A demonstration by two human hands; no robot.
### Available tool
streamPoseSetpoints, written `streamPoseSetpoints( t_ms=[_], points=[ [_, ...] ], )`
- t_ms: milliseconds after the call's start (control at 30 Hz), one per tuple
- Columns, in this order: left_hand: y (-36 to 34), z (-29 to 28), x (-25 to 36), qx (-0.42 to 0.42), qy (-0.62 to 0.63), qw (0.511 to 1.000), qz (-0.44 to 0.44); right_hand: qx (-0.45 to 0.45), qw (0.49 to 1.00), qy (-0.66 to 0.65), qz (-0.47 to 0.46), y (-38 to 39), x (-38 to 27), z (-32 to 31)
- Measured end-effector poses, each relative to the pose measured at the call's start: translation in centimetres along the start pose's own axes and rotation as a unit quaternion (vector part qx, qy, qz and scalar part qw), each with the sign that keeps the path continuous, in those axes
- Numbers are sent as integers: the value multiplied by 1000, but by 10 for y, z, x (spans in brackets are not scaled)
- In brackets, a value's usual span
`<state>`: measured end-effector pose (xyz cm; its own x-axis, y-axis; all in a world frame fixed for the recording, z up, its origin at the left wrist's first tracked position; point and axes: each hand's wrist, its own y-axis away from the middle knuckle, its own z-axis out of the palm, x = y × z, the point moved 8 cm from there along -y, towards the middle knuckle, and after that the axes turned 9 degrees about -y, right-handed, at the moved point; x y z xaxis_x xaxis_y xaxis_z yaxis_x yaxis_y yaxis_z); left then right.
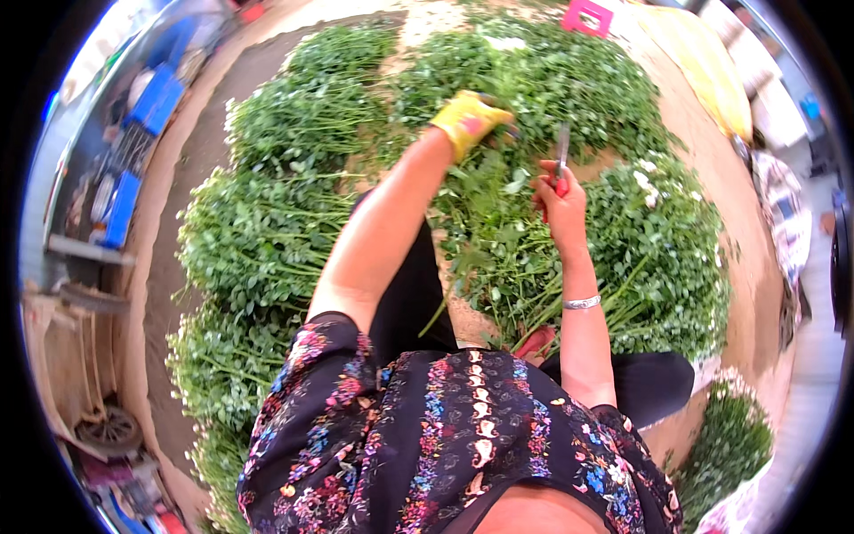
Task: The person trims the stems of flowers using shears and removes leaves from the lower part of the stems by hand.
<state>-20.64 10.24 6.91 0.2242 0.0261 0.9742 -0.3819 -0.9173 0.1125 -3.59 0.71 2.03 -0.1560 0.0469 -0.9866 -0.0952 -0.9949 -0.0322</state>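
Note:
My left hand (469,120) wears a yellow glove and reaches out into a heap of green leafy stems (525,89), its fingers closed among them. My right hand (560,200) is bare, with a silver bangle (583,303) on the wrist. It grips red-handled scissors (562,160) whose blades point up toward the stems. Loose cut stems (507,267) lie under both arms, across my lap.
Bundles of green stems with small white buds (267,231) lie in rows on the sandy ground to the left and right (658,240). A pink stool (587,16) stands far ahead. Blue crates (120,209) and a cart wheel (108,432) sit at the left edge.

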Motion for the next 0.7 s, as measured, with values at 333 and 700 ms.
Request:
streamPoseSetpoints(
  t_ms=[333,700],
  points=[
    [-20,-67,-17,66,-19,993,-93,-296,923,18,246,68,24,43],
    [-16,-63,-38,41,-58,993,-95,-255,897,-133,335,76,57,96]
  ],
)
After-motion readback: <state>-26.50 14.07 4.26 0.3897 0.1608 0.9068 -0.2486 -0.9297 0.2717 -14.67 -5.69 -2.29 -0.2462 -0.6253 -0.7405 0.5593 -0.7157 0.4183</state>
